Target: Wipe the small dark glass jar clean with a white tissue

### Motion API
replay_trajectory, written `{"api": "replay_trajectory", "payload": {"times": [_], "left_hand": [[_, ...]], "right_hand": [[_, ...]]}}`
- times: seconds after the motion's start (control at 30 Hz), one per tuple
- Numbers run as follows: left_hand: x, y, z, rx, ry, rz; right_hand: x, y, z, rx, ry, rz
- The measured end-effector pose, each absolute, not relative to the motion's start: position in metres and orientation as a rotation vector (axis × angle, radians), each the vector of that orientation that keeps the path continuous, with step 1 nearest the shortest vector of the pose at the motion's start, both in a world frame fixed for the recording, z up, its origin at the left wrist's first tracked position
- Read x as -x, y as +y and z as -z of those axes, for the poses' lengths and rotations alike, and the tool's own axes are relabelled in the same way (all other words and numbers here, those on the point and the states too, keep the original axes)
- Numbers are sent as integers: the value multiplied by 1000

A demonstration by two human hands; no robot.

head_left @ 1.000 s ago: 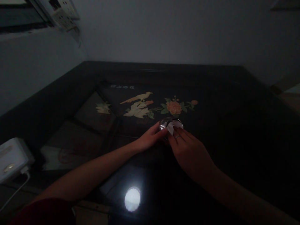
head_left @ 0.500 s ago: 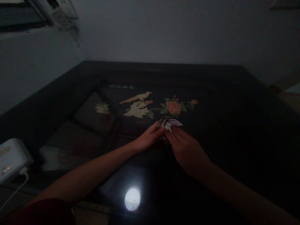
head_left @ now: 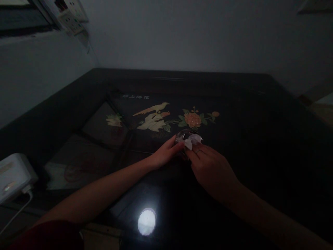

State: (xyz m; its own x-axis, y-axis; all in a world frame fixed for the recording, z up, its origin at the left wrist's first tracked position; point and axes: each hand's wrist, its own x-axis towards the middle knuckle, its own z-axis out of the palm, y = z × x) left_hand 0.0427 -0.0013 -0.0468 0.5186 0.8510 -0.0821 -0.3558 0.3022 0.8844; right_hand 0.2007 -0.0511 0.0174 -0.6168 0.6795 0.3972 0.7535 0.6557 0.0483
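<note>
A small, shiny round object [head_left: 181, 135] with a curved rim is tilted above the dark tabletop. The dim light does not show whether it is glass or metal. My left hand [head_left: 168, 151] closes around its left side, with the thumb along the near edge. At its right side, my right hand [head_left: 209, 166], a ring on one finger, pinches a crumpled white tissue [head_left: 193, 141] and presses it against the rim. The right fingertips are partly hidden behind the tissue and the object.
The glossy black table [head_left: 249, 114] bears a bird-and-peony picture [head_left: 192, 119] and reflects a bright lamp. At the left edge sits a white box-shaped device [head_left: 15, 175] with a white cable [head_left: 18, 211]. Walls stand behind and to the left, with power sockets [head_left: 71, 21] at upper left.
The tissue has shifted slightly at the rim, and more of it shows above the right fingers. My right hand has moved a little right and down; the left hand barely moves.
</note>
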Motion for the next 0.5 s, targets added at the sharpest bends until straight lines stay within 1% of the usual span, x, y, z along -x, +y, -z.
{"api": "replay_trajectory", "payload": {"times": [0.1, 0.2, 0.5], "left_hand": [[-43, -3, 42, -890, 623, -881], [-43, -4, 41, -877, 628, -896], [-42, 0, 51, -1073, 649, -930]], "right_hand": [[-201, -51, -19, 1125, -2469, 102], [-200, -49, -13, 1101, -2434, 67], [-200, -45, -1, 1071, -2500, 470]]}}
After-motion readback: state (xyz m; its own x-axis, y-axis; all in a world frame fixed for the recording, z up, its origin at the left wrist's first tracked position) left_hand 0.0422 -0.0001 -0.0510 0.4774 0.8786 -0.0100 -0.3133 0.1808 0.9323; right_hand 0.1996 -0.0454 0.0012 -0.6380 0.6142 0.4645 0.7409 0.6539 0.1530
